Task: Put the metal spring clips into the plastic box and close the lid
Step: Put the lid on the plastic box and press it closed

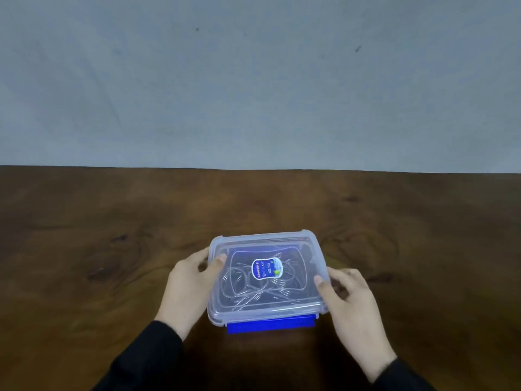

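A clear plastic box (pixel 307 309) stands near the front of the wooden table, its see-through lid (pixel 298 244) lying on top with a blue label in the middle. Through the lid I see several metal spring clips (pixel 242 289) inside. A blue latch (pixel 270 326) runs along the near side. My left hand (pixel 189 286) grips the lid's left edge, thumb on top. At the right edge, my right hand (pixel 352 300) holds the lid the same way.
The brown wooden table (pixel 112 249) stretches wide on both sides of the box and ends at a plain grey wall (pixel 253 80) behind. Black sleeves cover both forearms at the bottom of the view.
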Demonstrator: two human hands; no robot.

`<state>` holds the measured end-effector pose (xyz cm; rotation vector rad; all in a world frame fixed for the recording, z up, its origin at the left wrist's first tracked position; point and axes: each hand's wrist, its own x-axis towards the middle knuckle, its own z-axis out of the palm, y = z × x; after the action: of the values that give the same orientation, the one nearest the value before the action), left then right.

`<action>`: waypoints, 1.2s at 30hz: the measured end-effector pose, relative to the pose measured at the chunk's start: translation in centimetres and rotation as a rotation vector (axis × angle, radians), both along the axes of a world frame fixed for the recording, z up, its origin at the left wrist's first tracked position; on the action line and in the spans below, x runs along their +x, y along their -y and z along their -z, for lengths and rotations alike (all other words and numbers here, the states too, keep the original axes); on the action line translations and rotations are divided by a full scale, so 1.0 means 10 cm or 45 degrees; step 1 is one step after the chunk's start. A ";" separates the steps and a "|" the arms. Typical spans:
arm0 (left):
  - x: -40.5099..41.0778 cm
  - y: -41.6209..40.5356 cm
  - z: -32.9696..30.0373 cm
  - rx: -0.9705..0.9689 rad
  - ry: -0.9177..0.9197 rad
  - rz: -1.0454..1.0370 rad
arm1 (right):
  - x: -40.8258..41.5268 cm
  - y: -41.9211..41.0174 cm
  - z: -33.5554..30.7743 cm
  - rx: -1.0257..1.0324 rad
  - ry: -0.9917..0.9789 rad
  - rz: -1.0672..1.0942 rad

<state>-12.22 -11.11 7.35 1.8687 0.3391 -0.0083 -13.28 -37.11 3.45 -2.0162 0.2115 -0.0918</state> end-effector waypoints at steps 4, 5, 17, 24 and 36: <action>0.16 -0.08 0.21 0.482 -0.005 -0.021 | 0.07 -0.04 0.09 -0.069 -0.067 -0.026; 0.19 -0.09 0.25 0.506 -0.014 -0.024 | 0.08 -0.04 0.10 -0.064 -0.078 -0.042; 0.03 0.01 0.32 0.230 -0.185 0.159 | 0.13 0.04 0.11 -0.107 -0.178 -0.216; -0.23 0.10 0.32 1.116 0.575 0.529 | 0.65 -0.03 -0.16 -0.640 0.157 -0.489; -0.30 0.01 0.56 1.550 0.676 0.939 | 1.40 -0.36 -0.11 -0.821 -0.153 -0.871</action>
<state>-15.26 -11.20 1.71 2.9599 -0.9354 0.2349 0.73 -33.48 4.58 -2.6228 -0.5010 0.4467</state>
